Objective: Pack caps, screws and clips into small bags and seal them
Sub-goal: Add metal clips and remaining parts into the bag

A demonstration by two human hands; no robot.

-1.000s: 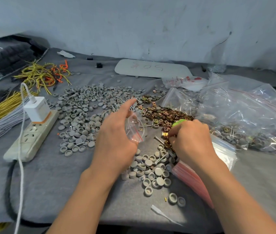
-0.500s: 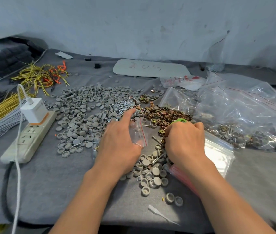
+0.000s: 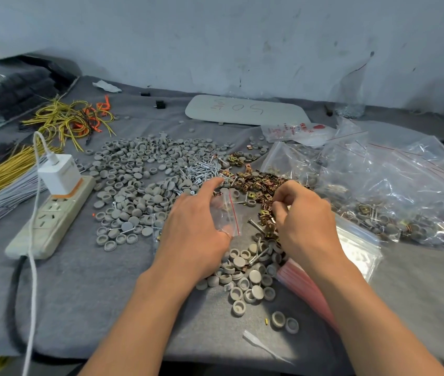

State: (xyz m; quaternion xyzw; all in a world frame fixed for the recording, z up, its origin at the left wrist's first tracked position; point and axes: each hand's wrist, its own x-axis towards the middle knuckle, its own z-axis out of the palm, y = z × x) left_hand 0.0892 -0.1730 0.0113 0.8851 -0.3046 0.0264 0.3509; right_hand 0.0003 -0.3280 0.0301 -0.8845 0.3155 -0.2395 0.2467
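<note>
My left hand (image 3: 192, 229) holds a small clear bag (image 3: 227, 215) with a red seal strip, its forefinger stretched toward the screws (image 3: 201, 170). My right hand (image 3: 304, 215) has its fingers curled over the brass clips (image 3: 258, 183), pinching at them just right of the bag. Grey caps (image 3: 139, 180) lie in a wide spread to the left, and a smaller heap of caps (image 3: 245, 278) with a few screws sits under my wrists. A stack of empty small bags (image 3: 356, 245) lies under my right forearm.
A power strip (image 3: 50, 218) with a white charger (image 3: 60, 173) and cable lies at the left. Yellow and grey wire bundles (image 3: 1, 180) sit at the far left. Large clear bags (image 3: 394, 185) with packed parts fill the right side. A grey plate (image 3: 245, 109) lies at the back.
My left hand has lowered the small bag toward the table. My right hand has shifted up and right onto the clip pile, its fingers now curled at the clips.
</note>
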